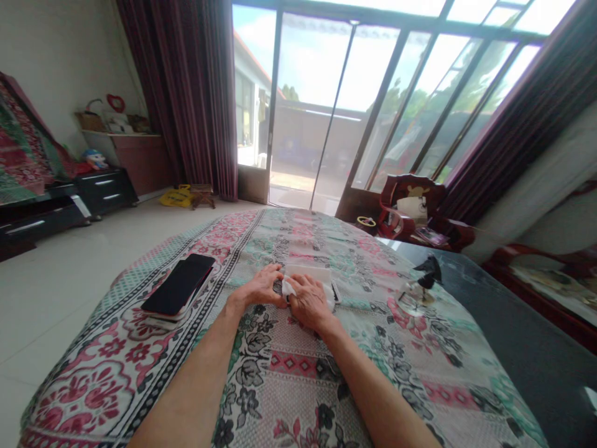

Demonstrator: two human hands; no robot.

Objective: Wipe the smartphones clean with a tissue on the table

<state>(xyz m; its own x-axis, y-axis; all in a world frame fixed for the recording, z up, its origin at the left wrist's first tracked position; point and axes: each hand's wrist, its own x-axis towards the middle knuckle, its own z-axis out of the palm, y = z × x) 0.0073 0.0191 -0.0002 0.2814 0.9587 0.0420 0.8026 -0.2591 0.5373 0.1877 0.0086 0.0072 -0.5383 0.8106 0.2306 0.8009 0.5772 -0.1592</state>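
A white flat device lies on the patterned cloth in front of me, mostly covered by my hands. A dark edge shows at its right side; its exact kind is hidden. My left hand grips its left side, with curved fingers at the far corner and the thumb nearer me. My right hand is closed over a white wiping cloth and presses it onto the device's surface. Left of my hands lies a stack of flat devices with a black-screened tablet on top. To the right stands a clear spray bottle with a black trigger head.
The floral tablecloth drapes over the rounded table edge. A dark tabletop adjoins on the right, with carved wooden chairs beyond. Glass doors stand ahead, and a yellow bag sits on the floor at the left.
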